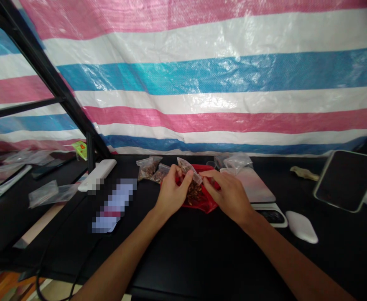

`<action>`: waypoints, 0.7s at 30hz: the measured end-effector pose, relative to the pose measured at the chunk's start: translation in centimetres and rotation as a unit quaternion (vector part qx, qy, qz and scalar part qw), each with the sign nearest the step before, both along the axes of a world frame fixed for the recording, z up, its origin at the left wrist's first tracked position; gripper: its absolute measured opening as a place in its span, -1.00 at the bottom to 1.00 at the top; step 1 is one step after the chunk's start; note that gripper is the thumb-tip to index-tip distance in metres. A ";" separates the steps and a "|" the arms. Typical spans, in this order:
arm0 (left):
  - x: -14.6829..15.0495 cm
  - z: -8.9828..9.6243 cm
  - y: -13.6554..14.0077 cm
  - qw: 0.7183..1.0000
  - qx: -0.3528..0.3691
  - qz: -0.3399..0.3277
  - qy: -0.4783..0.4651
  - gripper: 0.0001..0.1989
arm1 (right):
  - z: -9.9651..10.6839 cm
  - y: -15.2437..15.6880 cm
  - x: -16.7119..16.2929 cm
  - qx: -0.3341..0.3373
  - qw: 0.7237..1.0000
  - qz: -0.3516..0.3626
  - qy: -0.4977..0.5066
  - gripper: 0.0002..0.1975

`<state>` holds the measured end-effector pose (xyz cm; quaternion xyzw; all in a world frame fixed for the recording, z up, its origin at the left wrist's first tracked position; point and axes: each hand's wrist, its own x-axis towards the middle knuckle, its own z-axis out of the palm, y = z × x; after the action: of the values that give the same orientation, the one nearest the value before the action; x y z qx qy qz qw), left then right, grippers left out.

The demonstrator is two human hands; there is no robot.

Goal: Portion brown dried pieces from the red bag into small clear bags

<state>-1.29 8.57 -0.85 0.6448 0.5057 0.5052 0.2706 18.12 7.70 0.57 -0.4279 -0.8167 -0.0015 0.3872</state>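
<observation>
Between my hands is a small clear zip bag (188, 168), tilted, with some brown bits inside. My left hand (174, 188) pinches its left side between thumb and fingers. At its right end, my right hand (225, 190) has thumb and forefinger closed on the bag's edge. Right below lies an open red plastic bag (207, 205) holding a heap of small brown dried pieces (194, 195). Just left of my left hand, a filled clear zip bag (148, 168) and another small filled bag (161, 172) rest on the black table.
Clear plastic bags (235, 161) lie behind a pinkish flat box (255, 186). To the right are a white earphone case (302, 226) and a propped phone (347, 180). A white power strip (98, 174) and a blurred-out phone (114, 207) lie left, near a black metal post (90, 150).
</observation>
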 end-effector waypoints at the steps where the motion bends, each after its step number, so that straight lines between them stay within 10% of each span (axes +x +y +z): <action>1: 0.1 -0.2 0.2 1.000 -0.004 -0.010 -0.019 -0.66 | -0.1 0.1 -0.1 -0.012 1.000 0.007 0.000 -0.83; 21: -0.3 -0.6 -0.1 0.978 0.081 -0.171 0.090 -0.82 | 0.8 0.5 0.5 -0.035 0.998 0.005 -0.043 -0.55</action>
<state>-1.54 8.47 -1.40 0.7844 0.3673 0.4308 0.2536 18.62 8.15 1.33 -0.4367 -0.8340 0.0104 0.3371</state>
